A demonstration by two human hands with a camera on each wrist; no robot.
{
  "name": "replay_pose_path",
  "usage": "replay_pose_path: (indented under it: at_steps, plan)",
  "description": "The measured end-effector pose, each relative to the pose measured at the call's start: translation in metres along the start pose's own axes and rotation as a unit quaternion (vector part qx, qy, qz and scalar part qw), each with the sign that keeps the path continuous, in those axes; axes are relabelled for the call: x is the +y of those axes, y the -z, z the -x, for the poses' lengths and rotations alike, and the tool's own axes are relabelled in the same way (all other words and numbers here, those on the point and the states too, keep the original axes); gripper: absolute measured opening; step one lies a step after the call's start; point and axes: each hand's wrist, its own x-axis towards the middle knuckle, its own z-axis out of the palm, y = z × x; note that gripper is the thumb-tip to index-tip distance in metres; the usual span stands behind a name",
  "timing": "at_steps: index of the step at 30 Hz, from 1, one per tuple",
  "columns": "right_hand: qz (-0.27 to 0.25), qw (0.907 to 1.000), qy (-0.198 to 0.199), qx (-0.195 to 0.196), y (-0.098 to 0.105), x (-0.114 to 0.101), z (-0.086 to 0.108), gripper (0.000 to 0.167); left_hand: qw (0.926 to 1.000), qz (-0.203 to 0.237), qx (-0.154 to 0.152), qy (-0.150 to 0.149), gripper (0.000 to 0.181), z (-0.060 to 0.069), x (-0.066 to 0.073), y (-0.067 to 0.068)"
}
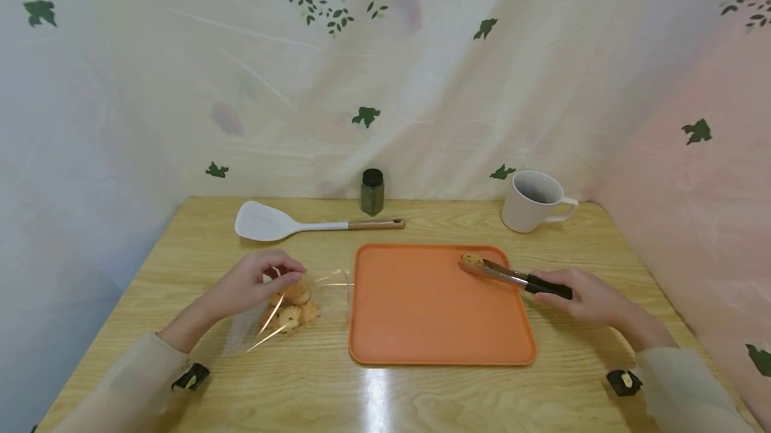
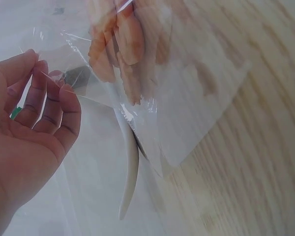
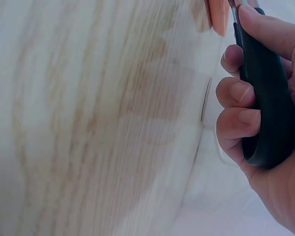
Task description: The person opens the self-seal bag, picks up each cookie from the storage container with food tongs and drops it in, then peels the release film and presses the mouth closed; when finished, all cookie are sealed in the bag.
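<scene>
With my left hand (image 1: pixel 258 284) I pinch the edge of a clear bag (image 1: pixel 334 294) of cookies (image 1: pixel 290 316), on the tabletop (image 1: pixel 283 389) just left of the orange tray (image 1: pixel 434 312); with my right hand (image 1: pixel 593 298) I grip the tongs (image 1: pixel 510 276); a single cookie (image 1: pixel 472 259) sits at their tips, by the tray's far right corner; whether it touches the tray, I cannot tell.

Left hand (image 2: pixel 39 113) pinching a clear bag (image 2: pixel 187 113) (biscuits (image 2: pixel 130 37) inside), wood-grain table (image 2: pixel 255 162) beneath.
</scene>
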Motion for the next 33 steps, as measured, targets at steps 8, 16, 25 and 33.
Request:
replay_pose_path:
  at_steps: [8, 16, 25, 33]
  plan:
    - [0.013, 0.9998, -0.011, 0.013, -0.004, -0.005, 0.001, 0.036, 1.0, -0.007, 0.004, -0.006, 0.017, 0.0, 0.001, 0.001]
    - [0.008, 0.9994, 0.032, -0.013, -0.015, -0.027, -0.028, 0.028, 0.9999, -0.005, 0.003, -0.014, 0.018, -0.002, 0.0, 0.001]
    - [-0.013, 0.9936, 0.084, -0.074, -0.036, -0.068, -0.084, 0.039, 0.9998, -0.005, 0.002, -0.018, 0.016, -0.003, 0.0, 0.001]
    - [-0.001, 0.9872, 0.081, -0.138, -0.055, -0.101, -0.139, 0.041, 0.9999, -0.004, 0.001, -0.013, 0.016, -0.003, -0.001, 0.002]
